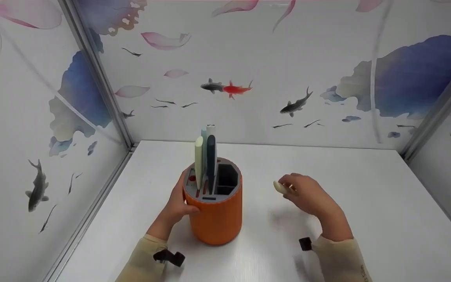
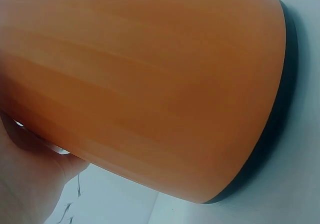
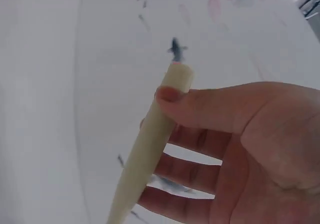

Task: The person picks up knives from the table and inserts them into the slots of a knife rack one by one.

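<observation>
An orange cylindrical knife block (image 1: 215, 223) with a grey slotted top stands upright on the white table. My left hand (image 1: 176, 201) grips its left side near the rim, thumb across the front and other fingers mostly hidden behind. Several handles rise from the slots, among them a pale yellow one (image 1: 198, 156) and a dark navy one (image 1: 211, 156). To the right of the block, my right hand (image 1: 307, 192) pinches a smooth cream-coloured handle (image 3: 152, 134) between thumb and fingers. Its lower end narrows and leaves the right wrist view, so whether a blade follows I cannot tell.
The white table (image 1: 268, 258) is enclosed by white panels (image 1: 249, 51) printed with fish, petals and blue leaves. Metal corner posts (image 1: 96, 70) stand at the back left and right. Dark wrist mounts (image 1: 168, 257) sit on both sleeves.
</observation>
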The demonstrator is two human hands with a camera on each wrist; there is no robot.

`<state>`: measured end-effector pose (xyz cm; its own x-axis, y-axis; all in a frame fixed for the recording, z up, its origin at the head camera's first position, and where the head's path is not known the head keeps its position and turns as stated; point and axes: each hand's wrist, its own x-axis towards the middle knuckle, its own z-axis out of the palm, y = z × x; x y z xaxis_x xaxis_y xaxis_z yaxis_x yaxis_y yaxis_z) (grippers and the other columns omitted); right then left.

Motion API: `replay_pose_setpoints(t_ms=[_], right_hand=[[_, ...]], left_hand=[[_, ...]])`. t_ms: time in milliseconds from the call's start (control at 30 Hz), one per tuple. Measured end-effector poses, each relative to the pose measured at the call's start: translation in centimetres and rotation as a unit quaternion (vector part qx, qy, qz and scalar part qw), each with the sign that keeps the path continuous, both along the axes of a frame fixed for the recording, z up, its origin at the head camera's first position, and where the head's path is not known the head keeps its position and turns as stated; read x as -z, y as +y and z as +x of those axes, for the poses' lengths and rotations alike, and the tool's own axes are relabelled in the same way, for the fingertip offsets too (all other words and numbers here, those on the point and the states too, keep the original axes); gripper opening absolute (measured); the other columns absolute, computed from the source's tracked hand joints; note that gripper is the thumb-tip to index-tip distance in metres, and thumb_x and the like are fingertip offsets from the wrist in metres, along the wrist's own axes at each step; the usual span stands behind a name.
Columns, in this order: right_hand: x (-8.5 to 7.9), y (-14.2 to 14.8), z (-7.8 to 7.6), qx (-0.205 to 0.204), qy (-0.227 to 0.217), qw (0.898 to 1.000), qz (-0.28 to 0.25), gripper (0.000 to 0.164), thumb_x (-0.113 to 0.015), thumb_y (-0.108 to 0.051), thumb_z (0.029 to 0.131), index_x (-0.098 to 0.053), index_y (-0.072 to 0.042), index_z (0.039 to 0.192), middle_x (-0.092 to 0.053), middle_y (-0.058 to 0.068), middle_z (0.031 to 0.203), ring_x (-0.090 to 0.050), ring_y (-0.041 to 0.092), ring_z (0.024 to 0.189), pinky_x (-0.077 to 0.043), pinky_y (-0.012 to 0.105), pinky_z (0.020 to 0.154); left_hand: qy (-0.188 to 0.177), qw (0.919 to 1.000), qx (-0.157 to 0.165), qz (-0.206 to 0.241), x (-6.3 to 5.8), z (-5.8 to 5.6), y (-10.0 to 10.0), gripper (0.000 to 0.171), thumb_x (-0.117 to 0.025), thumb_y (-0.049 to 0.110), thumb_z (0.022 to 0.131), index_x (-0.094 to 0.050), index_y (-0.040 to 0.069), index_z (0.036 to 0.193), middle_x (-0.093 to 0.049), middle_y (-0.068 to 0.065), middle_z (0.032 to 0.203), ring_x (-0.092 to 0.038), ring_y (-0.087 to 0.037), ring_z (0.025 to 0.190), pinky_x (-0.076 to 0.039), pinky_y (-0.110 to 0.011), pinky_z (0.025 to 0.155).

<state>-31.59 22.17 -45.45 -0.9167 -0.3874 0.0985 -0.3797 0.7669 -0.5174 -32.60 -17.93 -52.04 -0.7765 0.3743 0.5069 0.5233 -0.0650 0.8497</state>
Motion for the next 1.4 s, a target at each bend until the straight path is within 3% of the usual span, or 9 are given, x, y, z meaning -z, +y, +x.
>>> replay_pose_setpoints(t_ms=[100, 233, 467, 667, 800, 933, 1167, 1267, 1400], right_hand=[[-1.8, -0.1, 1.6, -0.043, -0.013, 0.998, -0.041, 0.012, -0.070, -0.029, 0.104, -0.073, -0.028, 0.115, -0.072, -0.011, 0.109, -0.070, 0.015, 0.102, -0.058, 0.042, 0.091], [-3.3, 0.2, 3.1, -0.128, -0.023, 0.987, -0.098, 0.016, -0.070, -0.025, 0.105, -0.070, -0.029, 0.120, -0.072, -0.012, 0.109, -0.071, 0.010, 0.099, -0.060, 0.033, 0.085], [-4.5, 0.9, 4.4, -0.267, -0.008, 0.922, -0.282, 0.028, -0.064, 0.009, 0.100, -0.063, -0.002, 0.125, -0.070, 0.016, 0.111, -0.074, 0.017, 0.102, -0.065, 0.032, 0.082], [-5.7, 1.2, 5.8, -0.253, 0.011, 0.890, -0.379, 0.031, -0.055, 0.021, 0.095, -0.058, 0.012, 0.124, -0.071, 0.011, 0.114, -0.078, 0.019, 0.101, -0.067, 0.033, 0.081], [-6.3, 1.1, 6.7, -0.228, 0.033, 0.887, -0.400, 0.033, -0.055, 0.023, 0.092, -0.058, 0.013, 0.122, -0.072, 0.008, 0.112, -0.078, 0.019, 0.099, -0.067, 0.032, 0.077], [-6.7, 0.6, 7.2, -0.222, 0.073, 0.883, -0.407, 0.035, -0.059, 0.025, 0.086, -0.061, 0.012, 0.118, -0.071, 0.005, 0.109, -0.077, 0.017, 0.098, -0.066, 0.029, 0.075], [-6.7, -0.4, 7.5, -0.233, 0.119, 0.874, -0.409, 0.033, -0.067, 0.024, 0.081, -0.066, 0.009, 0.110, -0.072, 0.007, 0.099, -0.075, 0.014, 0.088, -0.065, 0.025, 0.068], [-6.9, -0.5, 7.8, -0.217, 0.121, 0.886, -0.391, 0.032, -0.069, 0.022, 0.081, -0.067, 0.006, 0.109, -0.072, 0.006, 0.098, -0.074, 0.013, 0.086, -0.064, 0.025, 0.067], [-7.1, -0.7, 8.2, -0.187, 0.118, 0.909, -0.353, 0.031, -0.072, 0.018, 0.083, -0.068, 0.001, 0.109, -0.072, 0.003, 0.097, -0.071, 0.009, 0.085, -0.065, 0.027, 0.067]], left_hand=[[0.002, 1.0000, -0.001, 0.001, 0.1, 0.1, -0.1, 0.122, -0.091, 0.060, 0.074, -0.026, 0.018, 0.168, -0.049, -0.008, 0.160, -0.054, -0.022, 0.138, -0.048, -0.032, 0.119], [-0.001, 1.0000, -0.002, 0.004, 0.2, 0.2, -0.2, 0.122, -0.091, 0.060, 0.074, -0.026, 0.019, 0.168, -0.050, -0.007, 0.160, -0.055, -0.021, 0.138, -0.048, -0.032, 0.119], [-0.004, 1.0000, -0.001, 0.004, 0.4, 0.3, -0.2, 0.121, -0.091, 0.060, 0.074, -0.027, 0.018, 0.168, -0.050, -0.009, 0.159, -0.056, -0.023, 0.136, -0.049, -0.033, 0.118], [-0.006, 0.9999, -0.006, -0.006, 0.2, 0.3, -0.2, 0.124, -0.089, 0.067, 0.072, -0.026, 0.022, 0.169, -0.048, -0.007, 0.162, -0.053, -0.022, 0.140, -0.046, -0.032, 0.120], [0.002, 0.9998, -0.014, -0.010, -0.4, 0.6, -0.1, 0.129, -0.085, 0.074, 0.073, -0.022, 0.017, 0.170, -0.043, -0.007, 0.167, -0.049, -0.018, 0.146, -0.043, -0.034, 0.123], [0.018, 0.9981, -0.057, -0.014, -1.9, 1.2, -0.5, 0.126, -0.074, 0.082, 0.078, -0.023, 0.013, 0.170, -0.042, -0.009, 0.168, -0.046, -0.015, 0.150, -0.039, -0.040, 0.124], [0.088, 0.9861, -0.137, 0.035, -5.3, 2.7, -1.4, 0.091, -0.069, 0.065, 0.093, -0.043, 0.008, 0.158, -0.057, -0.011, 0.148, -0.055, -0.019, 0.139, -0.049, -0.033, 0.117], [0.131, 0.9716, -0.185, 0.068, -6.5, 3.5, -1.1, 0.059, -0.066, 0.035, 0.098, -0.055, -0.002, 0.142, -0.065, -0.010, 0.130, -0.062, -0.017, 0.125, -0.053, -0.029, 0.109], [0.194, 0.9364, -0.280, 0.084, -8.4, 5.4, 0.4, 0.025, -0.060, 0.001, 0.091, -0.062, -0.010, 0.114, -0.066, -0.009, 0.101, -0.064, -0.012, 0.098, -0.054, -0.021, 0.095]])
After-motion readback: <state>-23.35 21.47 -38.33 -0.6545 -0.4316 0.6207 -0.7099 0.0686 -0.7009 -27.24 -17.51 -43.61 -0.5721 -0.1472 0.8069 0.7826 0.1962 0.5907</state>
